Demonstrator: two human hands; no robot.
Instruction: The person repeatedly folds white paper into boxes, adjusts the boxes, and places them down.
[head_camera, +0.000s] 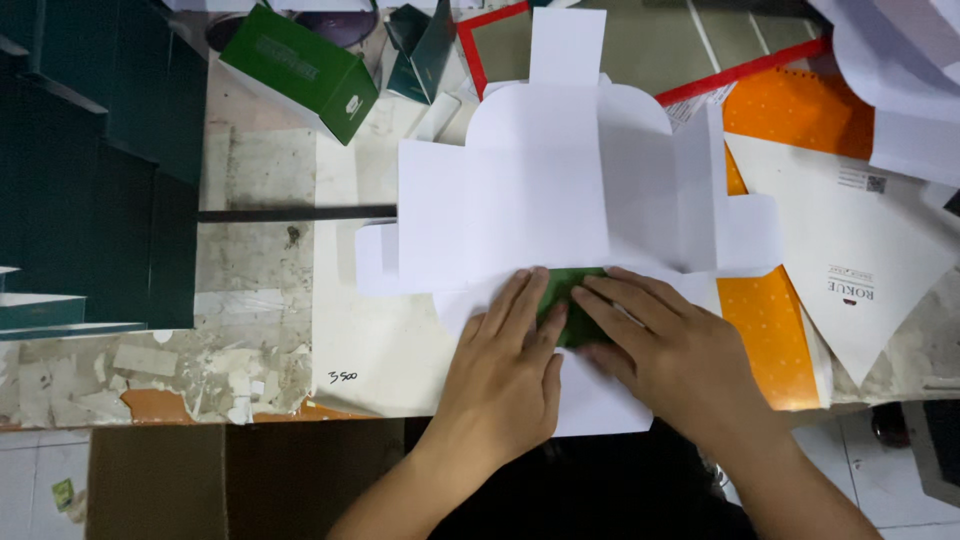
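Your left hand (505, 375) and right hand (665, 350), flat and open, press the white box blank (540, 200) at the worktop's (260, 190) near edge; one flap folded, rest flat.

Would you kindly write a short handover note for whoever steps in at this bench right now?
Left hand: flat, palm down, fingers spread on the near edge of the white die-cut carton blank; it grips nothing.
Right hand: flat, fingers pointing left, pressing the same spot; it grips nothing.
The blank lies unfolded, white side up, on the worktable. A green part shows between the two hands; whether it is a folded-over flap or a separate piece cannot be told.
An assembled green box lies at the far left; orange printed sheets lie to the right.
Done: blank laid flat, near edge being pressed.
Left: all other flaps are still unfolded.
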